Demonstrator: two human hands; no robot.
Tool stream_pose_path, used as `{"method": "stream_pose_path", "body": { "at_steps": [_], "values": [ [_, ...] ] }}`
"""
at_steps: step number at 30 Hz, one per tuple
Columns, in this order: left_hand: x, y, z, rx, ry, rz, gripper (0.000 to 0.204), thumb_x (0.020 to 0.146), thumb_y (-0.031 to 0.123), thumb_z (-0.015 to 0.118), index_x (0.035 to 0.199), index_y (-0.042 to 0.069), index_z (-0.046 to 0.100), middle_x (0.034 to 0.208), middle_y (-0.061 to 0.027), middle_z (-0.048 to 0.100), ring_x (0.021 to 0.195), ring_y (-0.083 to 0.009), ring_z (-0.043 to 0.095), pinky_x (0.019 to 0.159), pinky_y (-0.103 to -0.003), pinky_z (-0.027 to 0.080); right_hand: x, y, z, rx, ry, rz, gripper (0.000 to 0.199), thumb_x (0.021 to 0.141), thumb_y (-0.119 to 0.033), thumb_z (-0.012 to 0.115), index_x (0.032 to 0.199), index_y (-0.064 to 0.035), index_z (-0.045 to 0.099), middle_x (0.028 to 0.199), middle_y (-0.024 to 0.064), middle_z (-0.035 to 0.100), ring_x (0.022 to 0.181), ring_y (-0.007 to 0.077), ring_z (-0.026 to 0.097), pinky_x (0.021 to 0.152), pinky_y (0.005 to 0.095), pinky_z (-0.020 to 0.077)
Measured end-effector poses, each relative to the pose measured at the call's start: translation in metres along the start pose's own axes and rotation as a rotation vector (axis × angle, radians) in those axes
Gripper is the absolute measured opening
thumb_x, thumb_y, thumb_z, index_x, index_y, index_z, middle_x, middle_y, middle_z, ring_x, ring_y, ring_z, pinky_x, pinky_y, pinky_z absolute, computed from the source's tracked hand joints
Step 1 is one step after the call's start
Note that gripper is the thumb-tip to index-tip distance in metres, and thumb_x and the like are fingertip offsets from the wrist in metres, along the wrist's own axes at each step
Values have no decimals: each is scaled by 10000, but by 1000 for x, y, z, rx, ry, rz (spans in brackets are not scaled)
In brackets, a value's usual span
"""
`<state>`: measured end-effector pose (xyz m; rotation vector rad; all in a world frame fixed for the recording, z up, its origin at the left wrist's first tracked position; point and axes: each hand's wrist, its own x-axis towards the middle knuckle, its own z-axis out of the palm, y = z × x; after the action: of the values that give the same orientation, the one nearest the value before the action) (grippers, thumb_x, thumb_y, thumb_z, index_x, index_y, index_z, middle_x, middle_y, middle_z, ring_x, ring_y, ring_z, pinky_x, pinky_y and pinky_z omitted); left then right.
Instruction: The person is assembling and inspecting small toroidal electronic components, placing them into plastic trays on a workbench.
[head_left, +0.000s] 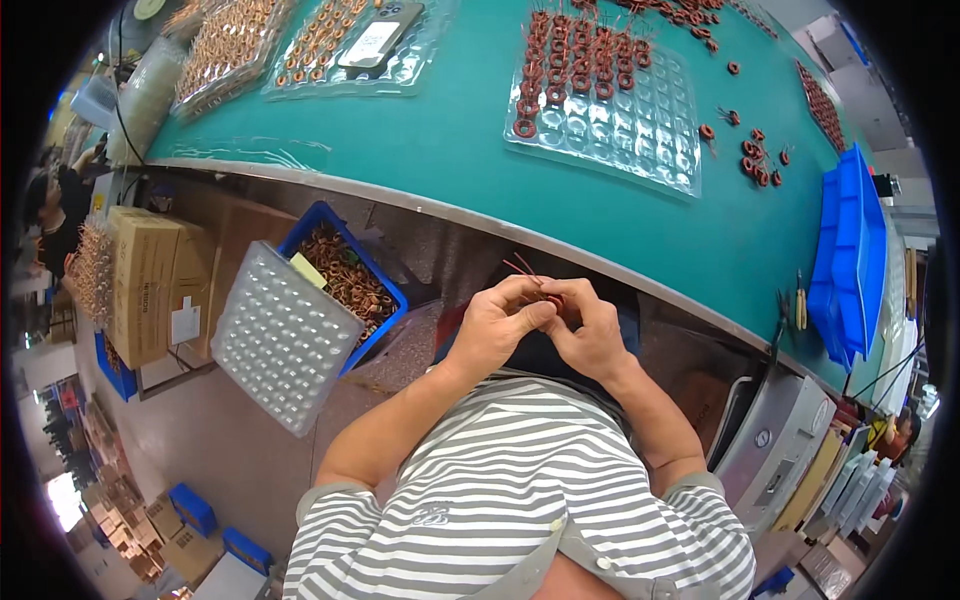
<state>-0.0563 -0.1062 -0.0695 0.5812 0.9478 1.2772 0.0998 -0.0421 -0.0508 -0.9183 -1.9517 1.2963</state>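
Note:
In front of my belly, just off the table's near edge, both hands meet around a small dark red wire-wound ring coil (552, 298). Its thin wire leads stick up past the fingertips, and the fingers hide most of its body. My left hand (497, 328) pinches it from the left with thumb and forefinger. From the other side my right hand (592, 335) has its fingers curled onto the same coil. On the table beyond lies a clear plastic tray (655, 165), its pockets partly filled with similar red coils (580, 62).
Loose red coils (757, 163) lie right of the tray on the green table (430, 150). Blue bins (845, 260) and pliers (800, 303) are at the right edge. At left, a clear tray (285, 330) leans on a blue bin of copper coils (345, 275), near a cardboard box (150, 285).

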Motion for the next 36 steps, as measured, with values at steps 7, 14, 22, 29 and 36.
{"method": "stream_pose_path", "body": {
  "at_steps": [7,14,22,29,36],
  "values": [
    [-1,9,1,6,80,-9,267,940,121,660,1142,-42,594,1017,-94,667,908,-146,651,790,-284,560,17,-10,-23,-169,-212,-93,325,823,-51,726,1145,-50,680,814,94,664,703,212,640,628,295,511],
    [-5,20,-10,340,-3,-104,354,890,135,720,1174,-52,623,921,-64,693,813,-104,643,713,-243,532,21,3,-22,15,-133,35,261,890,-105,683,1136,-19,671,860,88,687,754,164,663,686,291,530],
    [-5,24,-7,535,-88,-95,296,905,229,713,1045,-31,692,769,-15,615,678,-77,559,612,-235,476,33,8,-18,457,-273,303,164,919,-63,648,1055,29,657,876,72,673,748,108,650,630,232,521],
    [-8,15,-9,224,-123,-102,307,927,281,688,970,-23,699,744,2,580,644,-72,522,573,-220,442,22,18,-7,527,-129,29,84,901,-53,681,931,17,646,822,15,582,717,84,605,598,206,484],
    [-4,22,2,370,-124,-112,324,944,296,664,931,-27,694,749,-2,577,645,-69,518,567,-224,437,21,13,-15,624,-109,199,98,891,-62,696,939,14,657,805,9,574,722,69,586,595,204,466]
  ]
}}
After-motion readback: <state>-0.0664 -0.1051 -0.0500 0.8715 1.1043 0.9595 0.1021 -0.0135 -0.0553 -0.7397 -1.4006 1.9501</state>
